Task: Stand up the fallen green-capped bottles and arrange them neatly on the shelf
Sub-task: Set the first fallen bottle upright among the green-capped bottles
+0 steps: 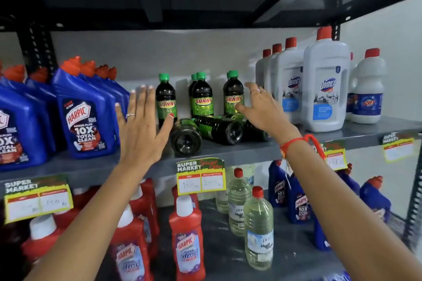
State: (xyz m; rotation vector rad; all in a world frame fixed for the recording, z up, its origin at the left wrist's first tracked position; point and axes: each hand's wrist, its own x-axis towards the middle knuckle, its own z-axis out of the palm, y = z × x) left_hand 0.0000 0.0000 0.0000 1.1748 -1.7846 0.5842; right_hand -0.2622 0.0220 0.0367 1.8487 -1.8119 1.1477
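While both arms reach over the front edge of the grey metal shelf (228, 150), neither hand grasps anything. Left hand (141, 128): flat, fingers spread, palm toward the shelf, thumb tip just beside — possibly touching — the leftmost standing dark bottle with green cap and green "SUNNY" label (165, 99). Right hand (262, 109): fingers loosely parted, thumb at the label of the rightmost standing green-capped bottle (233, 93); contact cannot be confirmed, and the hand is not closed around it.

Standing bottles: three visible at front, mid-shelf toward the back — leftmost, a middle one (202, 96), rightmost. A second green cap shows behind the middle and behind the rightmost.

Fallen bottles: three lying on their sides nearer the front edge, bases toward the camera, caps pointing back. Left fallen bottle (186, 138) closest to the front edge; middle fallen bottle (219, 129) touching it; right fallen bottle (254, 131) partly hidden under the right wrist.

Neighbours on the same shelf: blue "HARPIC" bottles with red-orange caps (85, 116) toward the left end; white "Domex" bottles with red caps (324, 84) toward the right end.

Yellow-bordered price tag (201, 177) hangs from the front edge, below the fallen bottles.
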